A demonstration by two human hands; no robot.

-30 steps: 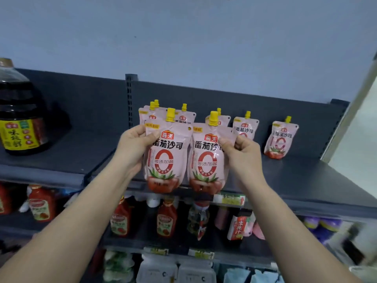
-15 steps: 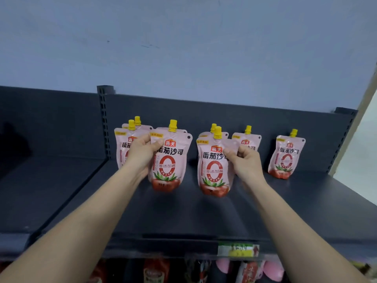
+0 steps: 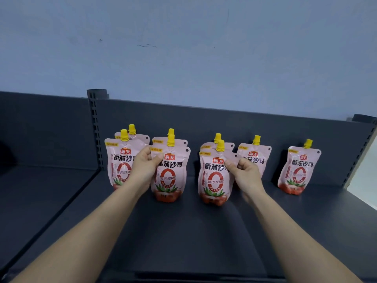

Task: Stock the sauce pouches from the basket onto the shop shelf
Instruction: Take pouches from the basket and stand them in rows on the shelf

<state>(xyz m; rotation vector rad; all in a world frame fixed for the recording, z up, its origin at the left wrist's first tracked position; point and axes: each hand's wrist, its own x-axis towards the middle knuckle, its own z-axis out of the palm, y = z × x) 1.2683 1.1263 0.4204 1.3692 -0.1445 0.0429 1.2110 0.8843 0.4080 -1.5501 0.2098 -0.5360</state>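
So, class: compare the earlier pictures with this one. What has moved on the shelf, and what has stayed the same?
Both held pouches went from the shelf's front edge inward. The left hand now has its pouch standing before another, and the right hand has its pouch likewise. Neither is released. The other pouches, including the lone one at the right, kept their places on the shelf.

shelf (image 3: pixel 183 231): sauce pouches standing in a row along the back | front pouches (image 3: pixel 170 174) (image 3: pixel 214 178) standing before others | lone pouch (image 3: pixel 297 168) sitting far right
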